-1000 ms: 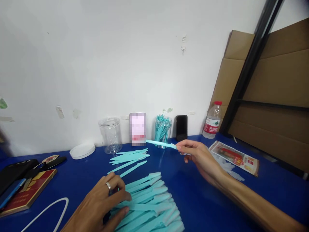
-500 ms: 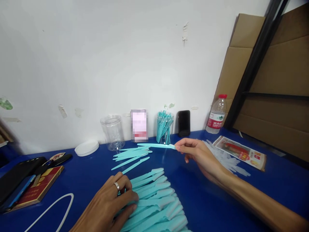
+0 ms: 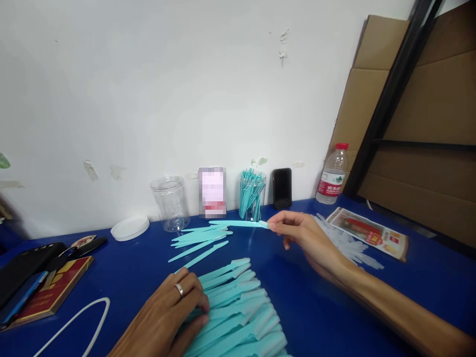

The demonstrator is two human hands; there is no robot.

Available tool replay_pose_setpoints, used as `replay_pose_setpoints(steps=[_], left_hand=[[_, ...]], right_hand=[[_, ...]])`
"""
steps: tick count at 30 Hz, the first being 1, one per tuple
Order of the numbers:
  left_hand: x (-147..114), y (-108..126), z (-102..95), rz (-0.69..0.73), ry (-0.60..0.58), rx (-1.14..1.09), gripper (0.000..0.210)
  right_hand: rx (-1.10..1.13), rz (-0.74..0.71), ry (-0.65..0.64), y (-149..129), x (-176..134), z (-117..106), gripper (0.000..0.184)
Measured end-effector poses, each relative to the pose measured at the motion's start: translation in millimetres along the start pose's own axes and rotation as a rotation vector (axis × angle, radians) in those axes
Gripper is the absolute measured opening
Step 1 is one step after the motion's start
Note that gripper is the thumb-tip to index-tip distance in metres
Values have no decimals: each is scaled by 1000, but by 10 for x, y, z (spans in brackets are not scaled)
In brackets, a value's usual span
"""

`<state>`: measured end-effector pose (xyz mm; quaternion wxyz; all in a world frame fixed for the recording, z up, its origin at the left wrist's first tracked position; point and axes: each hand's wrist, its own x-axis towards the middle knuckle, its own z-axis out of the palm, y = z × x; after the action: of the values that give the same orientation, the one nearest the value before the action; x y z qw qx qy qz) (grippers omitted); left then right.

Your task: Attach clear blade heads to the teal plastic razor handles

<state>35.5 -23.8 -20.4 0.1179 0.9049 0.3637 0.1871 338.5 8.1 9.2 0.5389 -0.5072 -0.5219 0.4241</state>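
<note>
My right hand (image 3: 297, 230) pinches the end of one turquoise eyebrow razor (image 3: 241, 224) between thumb and fingertips. The razor lies nearly level, its far end over a loose heap of similar razors (image 3: 199, 238). At the front, my left hand (image 3: 178, 302) rests half curled against the near row of stacked eyebrow razors (image 3: 241, 307), thumb and index finger slightly apart at their left ends. Its fingertips are partly hidden. Behind the held razor stands a clear jar packed with upright turquoise razors (image 3: 252, 193). Right of my right hand lies a pile of translucent plastic pieces (image 3: 353, 248).
An uncovered clear jar (image 3: 171, 203) and a white lid (image 3: 130, 228) stand left of a lit phone (image 3: 212, 193). A black device (image 3: 282, 188) leans on the wall. At right are a water bottle (image 3: 332, 173) and a printed packet (image 3: 368, 233); a white cable (image 3: 74, 322) curves at left.
The view has shifted slightly. My left hand has eased a little off the stacked razors, its thumb and index finger drawn back left. My right hand keeps its pinch on the razor.
</note>
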Motion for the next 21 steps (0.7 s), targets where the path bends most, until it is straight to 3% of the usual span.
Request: replay_pose_setpoints(steps=[6,12,21], left_hand=[[31,-12,-37,88,4,67,12],[16,4,17,104,84,79,17],[51,-92,78,-197,242,-52,21]], right_hand=[[9,1,-1,-10,13,6,16],[12,4,-3,-14,5,11,16],[23,6,-28,13,-5,30,13]])
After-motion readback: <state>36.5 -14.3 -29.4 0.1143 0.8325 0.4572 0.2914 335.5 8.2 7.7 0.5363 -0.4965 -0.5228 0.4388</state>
